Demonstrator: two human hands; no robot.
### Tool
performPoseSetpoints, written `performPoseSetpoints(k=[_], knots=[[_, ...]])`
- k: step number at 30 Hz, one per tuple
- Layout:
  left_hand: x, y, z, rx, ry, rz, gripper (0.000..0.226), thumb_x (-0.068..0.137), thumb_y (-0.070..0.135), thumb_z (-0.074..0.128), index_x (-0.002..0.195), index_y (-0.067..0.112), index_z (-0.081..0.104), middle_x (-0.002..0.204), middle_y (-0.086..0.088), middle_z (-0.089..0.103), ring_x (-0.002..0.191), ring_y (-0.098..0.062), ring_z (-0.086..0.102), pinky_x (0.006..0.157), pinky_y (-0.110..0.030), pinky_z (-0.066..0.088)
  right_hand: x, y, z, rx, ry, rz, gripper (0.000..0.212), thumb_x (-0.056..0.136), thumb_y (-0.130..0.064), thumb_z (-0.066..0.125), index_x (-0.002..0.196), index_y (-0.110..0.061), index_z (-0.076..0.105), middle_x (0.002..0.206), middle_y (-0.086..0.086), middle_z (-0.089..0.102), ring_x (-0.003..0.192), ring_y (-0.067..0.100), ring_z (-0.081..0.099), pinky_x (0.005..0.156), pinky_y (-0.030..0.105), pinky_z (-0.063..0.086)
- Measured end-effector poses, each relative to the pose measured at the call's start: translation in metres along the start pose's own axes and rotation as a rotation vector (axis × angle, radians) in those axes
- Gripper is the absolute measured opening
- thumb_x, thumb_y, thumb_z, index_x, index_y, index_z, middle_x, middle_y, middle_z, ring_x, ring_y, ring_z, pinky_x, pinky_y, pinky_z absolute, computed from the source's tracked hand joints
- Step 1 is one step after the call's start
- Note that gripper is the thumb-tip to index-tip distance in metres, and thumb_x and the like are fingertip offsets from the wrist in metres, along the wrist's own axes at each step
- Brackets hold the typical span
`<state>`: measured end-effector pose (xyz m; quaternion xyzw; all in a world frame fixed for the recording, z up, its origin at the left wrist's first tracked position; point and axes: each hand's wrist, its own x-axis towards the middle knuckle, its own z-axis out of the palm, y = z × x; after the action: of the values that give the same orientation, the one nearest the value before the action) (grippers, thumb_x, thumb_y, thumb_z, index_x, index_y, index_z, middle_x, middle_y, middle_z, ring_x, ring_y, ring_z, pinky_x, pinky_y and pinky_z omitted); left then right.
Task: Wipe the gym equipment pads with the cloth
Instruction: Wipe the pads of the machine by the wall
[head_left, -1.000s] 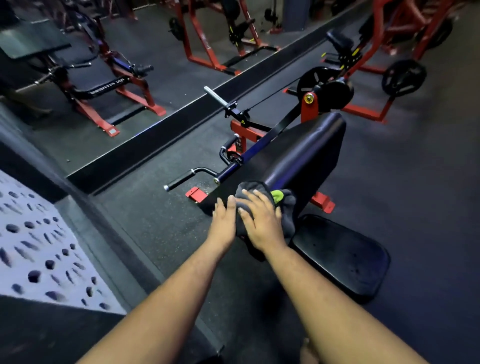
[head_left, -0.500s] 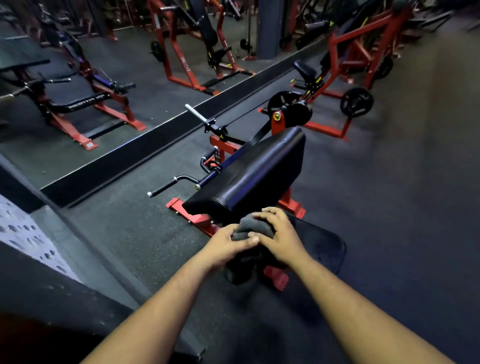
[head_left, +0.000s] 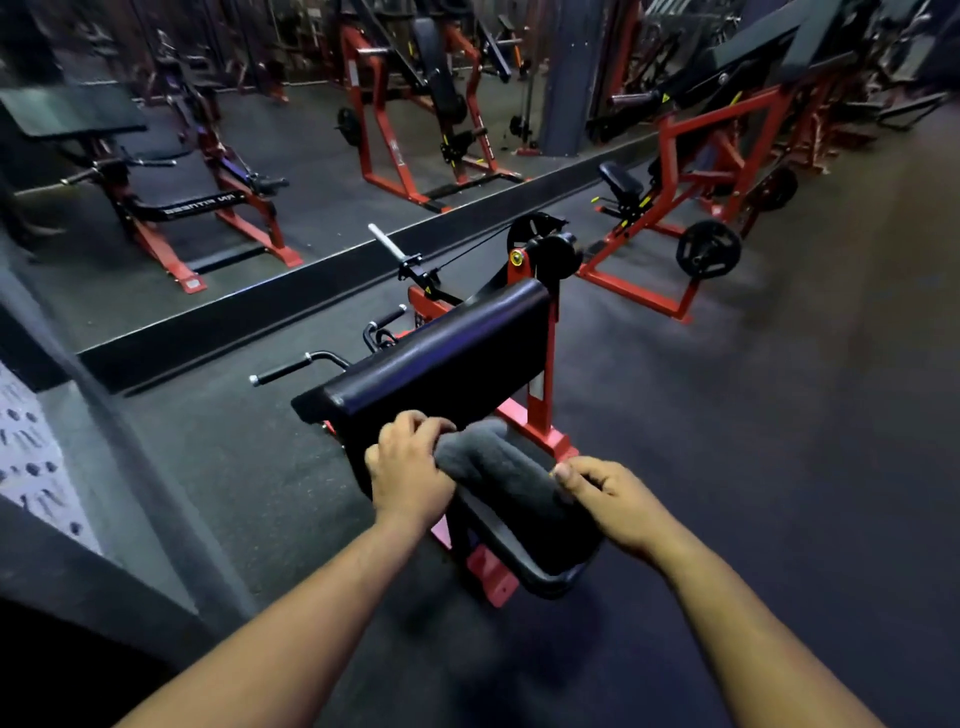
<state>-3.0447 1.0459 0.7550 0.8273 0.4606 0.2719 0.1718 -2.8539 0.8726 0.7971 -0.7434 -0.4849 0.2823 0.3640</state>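
Observation:
A dark grey cloth (head_left: 498, 475) is stretched between my two hands, just below the black upper pad (head_left: 441, 353) of a red-framed machine. My left hand (head_left: 408, 470) grips the cloth's left end, close against the pad's lower edge. My right hand (head_left: 610, 501) pinches the right end, a little lower and nearer to me. Under the cloth lies the black seat pad (head_left: 540, 566), partly hidden by the cloth and my hands.
The machine's red base (head_left: 540, 415), black handles (head_left: 283, 371) and weight horn (head_left: 387, 241) stand on dark rubber flooring. A wall mirror (head_left: 218, 171) with a black kick strip runs on the left. Another red plate-loaded machine (head_left: 691, 218) stands behind right.
My hands slid off the upper pad and down toward the seat, then spread apart, pulling the bunched cloth out between them. The view has tilted up and back.

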Motion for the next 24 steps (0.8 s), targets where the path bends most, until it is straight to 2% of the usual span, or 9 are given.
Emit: performPoseSetpoints(k=[3,6,9,11,14,17,19,21,24], knots=[[0.005,0.040,0.005,-0.015,0.045,-0.136,0.025,0.083,0.017,0.065,0.101,0.027,0.051,0.111,-0.002,0.052,0.105,-0.030,0.050,0.086,-0.045,0.039,-0.001,0.023,-0.003,0.046,0.037,0.079,0.031,0.100,-0.051,0.053,0.082,-0.029,0.065,0.071,-0.018,0.062,0.070,0.000,0.054,0.064,0.023,0.042],[0.014,0.072,0.013,-0.214,-0.084,-0.323,0.021,0.084,0.005,0.051,0.090,0.023,0.041,0.093,-0.005,0.059,0.083,-0.032,0.055,0.072,-0.040,0.042,0.020,0.038,-0.004,0.189,0.049,0.217,0.034,0.097,-0.065,0.049,0.111,-0.039,0.066,0.106,-0.019,0.068,0.103,0.005,0.062,0.085,0.024,0.047],[0.026,0.083,0.028,-0.581,-0.120,-0.492,0.020,0.083,0.001,0.049,0.083,0.021,0.047,0.078,-0.005,0.059,0.065,-0.023,0.054,0.055,-0.032,0.044,0.051,0.054,-0.006,0.413,-0.085,0.336,0.071,0.078,-0.094,0.039,0.127,-0.048,0.063,0.132,-0.013,0.066,0.124,0.008,0.059,0.111,0.036,0.043],[0.034,0.083,0.039,-0.791,-0.145,-0.486,0.024,0.085,-0.005,0.060,0.090,0.017,0.054,0.080,-0.003,0.061,0.064,-0.016,0.055,0.049,-0.024,0.045,0.073,0.062,-0.009,0.522,-0.122,0.408,0.090,0.073,-0.099,0.035,0.140,-0.043,0.057,0.139,-0.006,0.064,0.128,0.013,0.059,0.115,0.041,0.042],[0.048,0.078,0.057,-1.034,-0.209,-0.441,0.033,0.083,-0.007,0.075,0.104,0.013,0.059,0.091,0.001,0.068,0.078,-0.005,0.061,0.068,-0.019,0.050,0.094,0.057,-0.019,0.488,-0.102,0.420,0.075,0.088,-0.085,0.033,0.142,-0.037,0.053,0.139,-0.010,0.059,0.130,0.009,0.053,0.113,0.031,0.040],[0.064,0.077,0.078,-1.122,-0.222,-0.521,0.031,0.078,0.005,0.078,0.097,0.016,0.056,0.083,0.005,0.064,0.073,-0.004,0.057,0.066,-0.024,0.049,0.114,0.057,-0.030,0.451,-0.125,0.419,0.056,0.102,-0.064,0.028,0.137,-0.030,0.057,0.121,-0.012,0.065,0.114,0.004,0.061,0.089,0.016,0.045],[0.075,0.082,0.085,-1.060,-0.251,-0.566,0.021,0.071,0.022,0.075,0.085,0.017,0.059,0.074,0.004,0.062,0.071,-0.009,0.054,0.063,-0.030,0.046,0.126,0.066,-0.035,0.462,-0.157,0.433,0.052,0.103,-0.062,0.038,0.123,-0.025,0.068,0.104,-0.010,0.076,0.095,0.004,0.071,0.074,0.022,0.044],[0.086,0.087,0.091,-1.125,-0.300,-0.622,0.008,0.078,0.018,0.072,0.082,0.011,0.070,0.075,-0.004,0.067,0.070,-0.016,0.059,0.064,-0.030,0.047,0.137,0.074,-0.038,0.530,-0.141,0.430,0.046,0.093,-0.057,0.062,0.110,-0.016,0.071,0.103,-0.001,0.078,0.086,0.012,0.073,0.071,0.029,0.046],[0.093,0.086,0.094,-1.062,-0.397,-0.567,0.016,0.084,0.013,0.071,0.089,-0.002,0.073,0.082,-0.008,0.070,0.074,-0.017,0.062,0.066,-0.027,0.048,0.157,0.092,-0.038,0.777,-0.051,0.419,0.049,0.083,-0.033,0.075,0.121,-0.001,0.068,0.113,0.019,0.074,0.103,0.031,0.072,0.089,0.040,0.057]])
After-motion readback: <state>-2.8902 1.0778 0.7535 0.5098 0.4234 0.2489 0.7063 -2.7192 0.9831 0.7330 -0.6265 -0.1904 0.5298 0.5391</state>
